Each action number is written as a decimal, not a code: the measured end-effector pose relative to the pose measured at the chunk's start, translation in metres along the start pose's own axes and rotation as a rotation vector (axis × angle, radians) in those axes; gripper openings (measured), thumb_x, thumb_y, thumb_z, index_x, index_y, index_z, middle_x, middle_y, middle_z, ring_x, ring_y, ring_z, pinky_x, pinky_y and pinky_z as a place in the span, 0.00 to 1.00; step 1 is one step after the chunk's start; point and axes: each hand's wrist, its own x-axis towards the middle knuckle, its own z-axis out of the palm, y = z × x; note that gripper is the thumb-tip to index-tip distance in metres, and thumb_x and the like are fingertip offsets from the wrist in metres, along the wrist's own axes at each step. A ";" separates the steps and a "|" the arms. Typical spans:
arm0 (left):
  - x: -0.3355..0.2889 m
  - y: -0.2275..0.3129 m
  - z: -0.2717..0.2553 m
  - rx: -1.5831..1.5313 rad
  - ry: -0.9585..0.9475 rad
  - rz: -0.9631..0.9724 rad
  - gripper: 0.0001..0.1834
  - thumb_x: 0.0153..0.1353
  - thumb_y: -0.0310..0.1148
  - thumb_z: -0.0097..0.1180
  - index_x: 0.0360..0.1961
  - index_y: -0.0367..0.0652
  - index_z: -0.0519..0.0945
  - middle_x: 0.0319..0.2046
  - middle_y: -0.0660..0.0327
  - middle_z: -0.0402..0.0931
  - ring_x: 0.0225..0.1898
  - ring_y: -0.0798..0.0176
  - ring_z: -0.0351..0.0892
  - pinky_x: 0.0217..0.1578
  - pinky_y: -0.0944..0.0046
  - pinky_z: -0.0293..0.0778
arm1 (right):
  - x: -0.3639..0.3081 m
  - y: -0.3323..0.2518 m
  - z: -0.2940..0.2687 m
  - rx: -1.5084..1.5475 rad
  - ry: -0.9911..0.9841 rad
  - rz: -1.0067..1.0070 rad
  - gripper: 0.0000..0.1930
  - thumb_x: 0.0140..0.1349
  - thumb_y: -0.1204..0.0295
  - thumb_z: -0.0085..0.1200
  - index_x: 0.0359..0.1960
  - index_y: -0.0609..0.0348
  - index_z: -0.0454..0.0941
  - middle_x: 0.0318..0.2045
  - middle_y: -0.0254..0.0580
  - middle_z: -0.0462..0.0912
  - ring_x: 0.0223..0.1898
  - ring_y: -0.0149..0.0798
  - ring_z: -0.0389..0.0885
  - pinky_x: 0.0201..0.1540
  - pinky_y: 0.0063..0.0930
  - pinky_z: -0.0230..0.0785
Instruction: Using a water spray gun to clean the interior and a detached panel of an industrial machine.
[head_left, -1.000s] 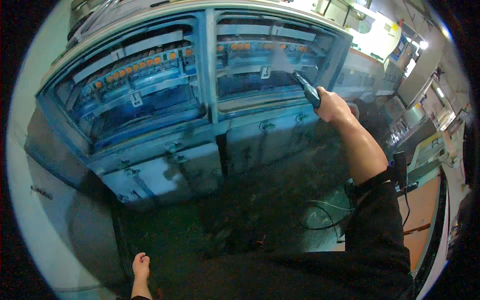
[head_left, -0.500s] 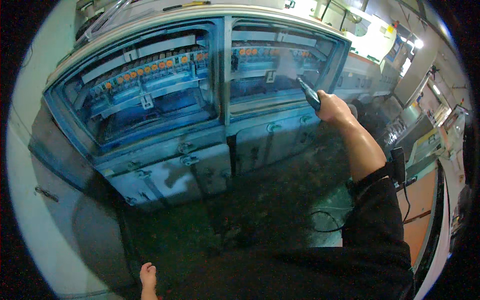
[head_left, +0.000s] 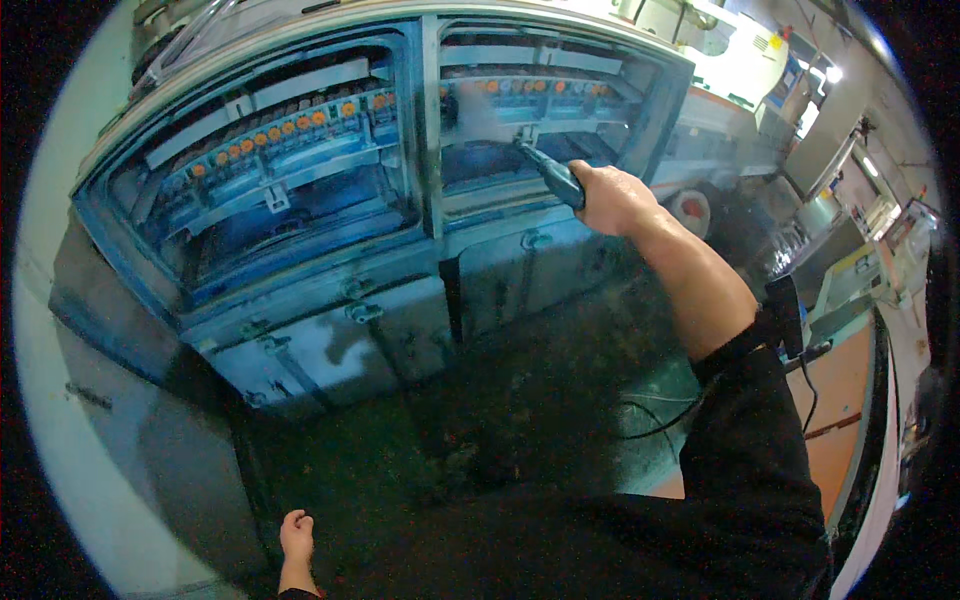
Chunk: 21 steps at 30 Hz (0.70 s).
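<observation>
My right hand (head_left: 612,200) is wrapped round a blue-grey spray gun (head_left: 556,178). Its nozzle points up and to the left into the right opening of a long blue machine housing (head_left: 432,130). Pale mist (head_left: 475,112) hangs ahead of the nozzle. Inside both openings runs a row of nozzle-like fittings (head_left: 290,133), several with round orange ends. Metal rails (head_left: 235,205) with small white latches lie below them. Low at the picture's bottom, my left hand (head_left: 297,535) hangs with loosely curled fingers and nothing visible in it, away from the housing.
Pale panels with knobs (head_left: 330,350) form the housing's lower front. A dark, wet-looking floor (head_left: 520,400) lies below, with a black hose (head_left: 655,430) to the right. A white wall (head_left: 80,300) stands at left. At right are a roll (head_left: 690,210) and an orange-brown panel (head_left: 835,400).
My right hand has moved left with the spray gun, and the mist has shifted left across the right opening. My left hand is slightly higher in the picture.
</observation>
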 end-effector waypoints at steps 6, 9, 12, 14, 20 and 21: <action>-0.017 -0.016 0.031 -0.095 0.055 -0.026 0.18 0.58 0.32 0.61 0.48 0.36 0.80 0.34 0.60 0.81 0.36 0.66 0.78 0.40 0.64 0.74 | 0.007 0.024 0.007 0.013 0.005 -0.014 0.23 0.53 0.68 0.58 0.52 0.56 0.72 0.40 0.57 0.84 0.46 0.60 0.82 0.48 0.51 0.74; -0.048 0.048 0.048 -0.061 0.060 -0.087 0.18 0.59 0.32 0.61 0.48 0.36 0.80 0.34 0.60 0.80 0.36 0.66 0.78 0.40 0.65 0.74 | 0.014 0.042 0.012 -0.031 -0.028 -0.015 0.26 0.52 0.67 0.59 0.54 0.56 0.71 0.42 0.57 0.84 0.48 0.60 0.82 0.48 0.51 0.75; -0.066 0.040 0.060 -0.045 0.092 -0.082 0.17 0.59 0.32 0.60 0.49 0.36 0.79 0.34 0.62 0.80 0.35 0.68 0.76 0.39 0.66 0.73 | 0.022 0.060 0.016 0.014 0.003 -0.014 0.25 0.52 0.68 0.59 0.54 0.56 0.72 0.44 0.57 0.84 0.48 0.60 0.81 0.49 0.51 0.75; -0.080 0.040 0.067 -0.069 0.115 -0.081 0.17 0.60 0.32 0.60 0.49 0.36 0.79 0.34 0.62 0.80 0.35 0.69 0.76 0.39 0.66 0.73 | 0.030 0.080 0.022 0.006 -0.014 0.045 0.24 0.52 0.69 0.59 0.53 0.56 0.72 0.43 0.57 0.84 0.48 0.60 0.81 0.49 0.52 0.74; -0.111 0.027 0.083 -0.169 0.127 -0.118 0.17 0.60 0.31 0.60 0.49 0.35 0.79 0.36 0.60 0.80 0.36 0.68 0.77 0.40 0.66 0.73 | 0.041 0.160 0.032 0.013 0.025 0.155 0.20 0.54 0.72 0.55 0.50 0.57 0.72 0.42 0.61 0.83 0.49 0.62 0.80 0.50 0.52 0.72; -0.118 0.031 0.082 -0.158 0.135 -0.132 0.17 0.60 0.31 0.60 0.49 0.35 0.79 0.36 0.60 0.80 0.37 0.68 0.77 0.40 0.66 0.73 | 0.043 0.165 0.035 0.019 0.043 0.171 0.19 0.54 0.72 0.55 0.50 0.57 0.72 0.42 0.62 0.83 0.50 0.62 0.80 0.50 0.52 0.72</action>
